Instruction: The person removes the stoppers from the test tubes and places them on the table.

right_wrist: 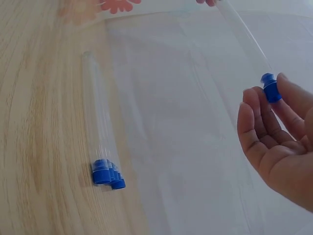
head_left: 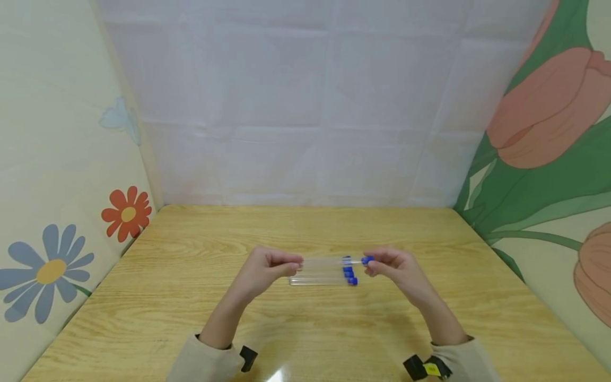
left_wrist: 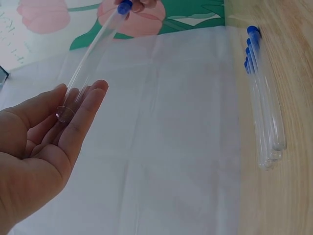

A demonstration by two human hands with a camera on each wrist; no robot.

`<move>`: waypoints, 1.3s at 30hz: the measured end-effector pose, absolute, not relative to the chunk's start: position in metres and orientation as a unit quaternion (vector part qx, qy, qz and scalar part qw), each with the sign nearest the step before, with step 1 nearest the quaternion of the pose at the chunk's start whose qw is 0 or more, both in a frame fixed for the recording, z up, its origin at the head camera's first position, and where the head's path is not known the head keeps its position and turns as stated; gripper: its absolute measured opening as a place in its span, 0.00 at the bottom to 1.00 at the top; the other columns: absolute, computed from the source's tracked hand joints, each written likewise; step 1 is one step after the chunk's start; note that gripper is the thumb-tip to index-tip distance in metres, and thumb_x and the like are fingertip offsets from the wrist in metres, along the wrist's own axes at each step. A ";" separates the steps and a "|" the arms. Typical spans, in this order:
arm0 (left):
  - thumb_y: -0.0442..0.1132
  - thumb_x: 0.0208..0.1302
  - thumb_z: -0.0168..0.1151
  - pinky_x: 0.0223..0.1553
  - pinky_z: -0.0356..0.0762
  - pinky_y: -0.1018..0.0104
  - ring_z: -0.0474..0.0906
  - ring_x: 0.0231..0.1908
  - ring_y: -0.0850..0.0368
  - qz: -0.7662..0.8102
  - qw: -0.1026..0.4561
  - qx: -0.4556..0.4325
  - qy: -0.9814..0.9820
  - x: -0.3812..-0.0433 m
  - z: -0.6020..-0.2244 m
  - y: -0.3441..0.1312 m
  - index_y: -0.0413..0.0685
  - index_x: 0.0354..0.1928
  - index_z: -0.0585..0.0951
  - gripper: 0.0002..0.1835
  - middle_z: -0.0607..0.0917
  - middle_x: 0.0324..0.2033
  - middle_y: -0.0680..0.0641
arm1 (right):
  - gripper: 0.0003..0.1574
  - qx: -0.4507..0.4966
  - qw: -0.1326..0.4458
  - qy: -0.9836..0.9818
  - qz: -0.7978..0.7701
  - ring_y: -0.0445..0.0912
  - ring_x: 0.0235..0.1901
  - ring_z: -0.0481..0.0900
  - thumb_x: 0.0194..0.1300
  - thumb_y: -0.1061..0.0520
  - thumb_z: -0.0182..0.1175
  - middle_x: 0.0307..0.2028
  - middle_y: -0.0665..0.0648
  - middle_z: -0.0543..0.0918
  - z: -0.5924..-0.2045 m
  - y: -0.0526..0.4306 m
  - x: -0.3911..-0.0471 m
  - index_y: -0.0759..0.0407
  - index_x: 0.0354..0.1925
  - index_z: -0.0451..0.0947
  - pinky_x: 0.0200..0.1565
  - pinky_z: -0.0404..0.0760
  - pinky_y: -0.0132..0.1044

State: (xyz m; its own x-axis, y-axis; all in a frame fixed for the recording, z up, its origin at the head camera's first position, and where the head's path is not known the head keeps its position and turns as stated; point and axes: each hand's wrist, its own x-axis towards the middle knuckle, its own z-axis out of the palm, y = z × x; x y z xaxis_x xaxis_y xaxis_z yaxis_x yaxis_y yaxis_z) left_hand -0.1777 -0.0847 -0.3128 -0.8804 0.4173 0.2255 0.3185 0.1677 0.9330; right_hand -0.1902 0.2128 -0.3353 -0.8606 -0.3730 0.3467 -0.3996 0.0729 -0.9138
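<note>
Between my two hands a clear test tube (left_wrist: 94,56) is held up above the table. My left hand (head_left: 264,271) holds its rounded bottom end between thumb and fingers. At the other end, my right hand (head_left: 395,269) pinches the blue cap (right_wrist: 272,92) between thumb and fingertips. The cap sits at the tube's mouth, and how far it is pushed in I cannot tell. Below, several more capped test tubes (left_wrist: 268,105) lie side by side on the table, their blue caps (right_wrist: 101,174) all toward the right.
The wooden table (head_left: 191,313) reaches back to a white cloth backdrop (head_left: 305,106). Flower-printed panels stand at the left (head_left: 62,159) and right (head_left: 534,212). A black strap (head_left: 248,358) shows by the left sleeve, and a black device (head_left: 416,367) by the right one.
</note>
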 end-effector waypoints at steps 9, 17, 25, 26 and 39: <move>0.32 0.59 0.58 0.38 0.77 0.66 0.80 0.37 0.54 0.611 0.043 0.246 0.751 -0.179 -0.314 -0.084 0.30 0.44 0.79 0.13 0.82 0.38 0.37 | 0.13 0.253 0.025 -0.741 0.621 0.41 0.31 0.78 0.61 0.68 0.53 0.31 0.52 0.80 -0.333 0.210 -0.188 0.81 0.40 0.70 0.35 0.78 0.33; 0.32 0.59 0.58 0.39 0.77 0.64 0.79 0.39 0.48 0.608 0.040 0.247 0.753 -0.178 -0.313 -0.083 0.31 0.44 0.79 0.13 0.82 0.38 0.38 | 0.12 0.217 0.057 -0.764 0.604 0.40 0.30 0.78 0.61 0.67 0.54 0.30 0.48 0.80 -0.331 0.208 -0.186 0.80 0.37 0.71 0.35 0.78 0.31; 0.32 0.59 0.58 0.39 0.77 0.62 0.80 0.38 0.53 0.606 0.041 0.245 0.756 -0.178 -0.312 -0.082 0.31 0.44 0.79 0.12 0.81 0.39 0.37 | 0.09 0.210 0.076 -0.771 0.597 0.40 0.28 0.77 0.59 0.69 0.55 0.28 0.49 0.80 -0.331 0.206 -0.185 0.79 0.34 0.72 0.33 0.78 0.31; 0.32 0.59 0.58 0.39 0.77 0.62 0.80 0.38 0.53 0.606 0.042 0.244 0.756 -0.178 -0.312 -0.082 0.30 0.44 0.79 0.13 0.81 0.39 0.36 | 0.09 0.207 0.076 -0.772 0.596 0.40 0.28 0.77 0.59 0.68 0.55 0.28 0.49 0.80 -0.331 0.206 -0.185 0.79 0.34 0.72 0.33 0.78 0.31; 0.30 0.59 0.57 0.38 0.77 0.66 0.80 0.37 0.52 0.615 0.054 0.241 0.749 -0.179 -0.313 -0.086 0.29 0.43 0.78 0.12 0.81 0.38 0.36 | 0.11 0.239 0.041 -0.772 0.587 0.41 0.29 0.78 0.62 0.66 0.53 0.30 0.52 0.80 -0.332 0.213 -0.188 0.78 0.37 0.73 0.35 0.78 0.33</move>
State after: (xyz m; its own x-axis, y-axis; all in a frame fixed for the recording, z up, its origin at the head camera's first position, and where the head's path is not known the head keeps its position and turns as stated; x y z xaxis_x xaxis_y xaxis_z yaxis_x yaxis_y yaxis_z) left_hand -0.1795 -0.0855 -0.3130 -0.8784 0.4263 0.2160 0.2947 0.1274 0.9471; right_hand -0.1877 0.2125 -0.3324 -0.8822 -0.3212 0.3443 -0.4175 0.1956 -0.8874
